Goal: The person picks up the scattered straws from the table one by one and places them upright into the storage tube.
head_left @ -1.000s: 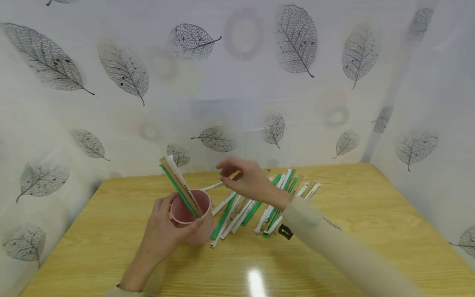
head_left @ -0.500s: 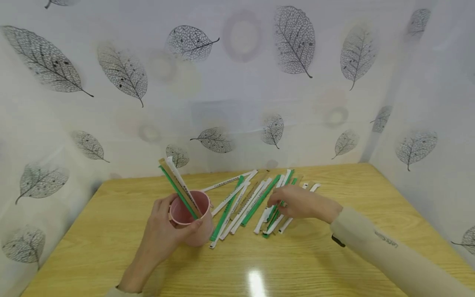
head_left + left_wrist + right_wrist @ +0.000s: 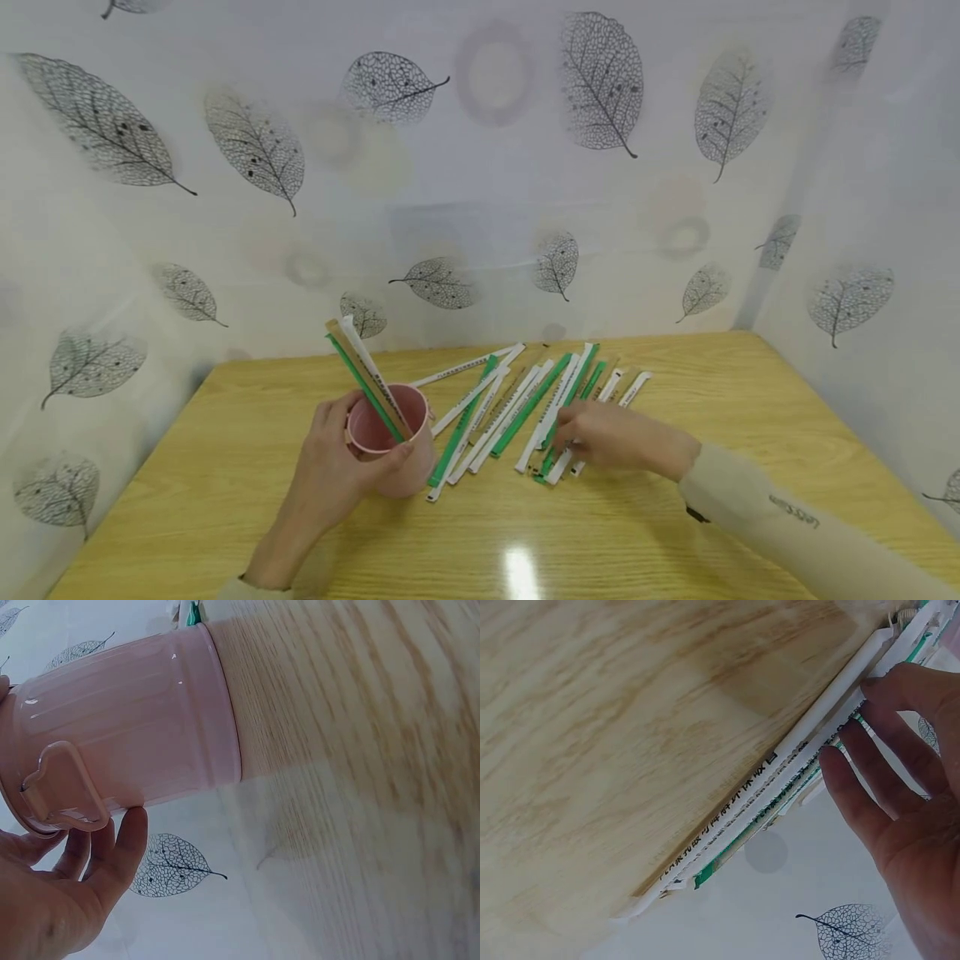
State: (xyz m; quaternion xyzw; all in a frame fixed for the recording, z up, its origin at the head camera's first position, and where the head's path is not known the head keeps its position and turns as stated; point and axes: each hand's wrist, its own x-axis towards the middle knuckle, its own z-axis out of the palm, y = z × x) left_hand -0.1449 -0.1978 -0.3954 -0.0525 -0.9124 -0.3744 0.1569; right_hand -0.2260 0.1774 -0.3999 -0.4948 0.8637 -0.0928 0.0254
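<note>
My left hand [image 3: 330,450] grips a pink cup [image 3: 411,468], which stands on the table with its mouth up. Fingers wrap its far side and the thumb lies along the near rim. In the left wrist view the cup's small side handle [image 3: 90,791] shows beside the fingers. Green, brown and white paper-wrapped straws [image 3: 348,346] lean out of the cup to the left. Over the right part of a loose straw pile [image 3: 517,408], my right hand [image 3: 618,437] has its fingertips right at a white wrapped straw [image 3: 817,742]; I cannot tell whether it is pinched.
More wrapped straws, white, green and brown, lie slanted between the cup and my right hand. One white straw [image 3: 465,369] lies behind the cup. The wooden table [image 3: 225,467] ends at a leaf-printed curtain [image 3: 480,200] behind and at the sides.
My right hand has gone from beside the cup rightward and down to the straws; in the last half second several straws beneath it have shifted slightly. The left hand keeps its grip on the cup.
</note>
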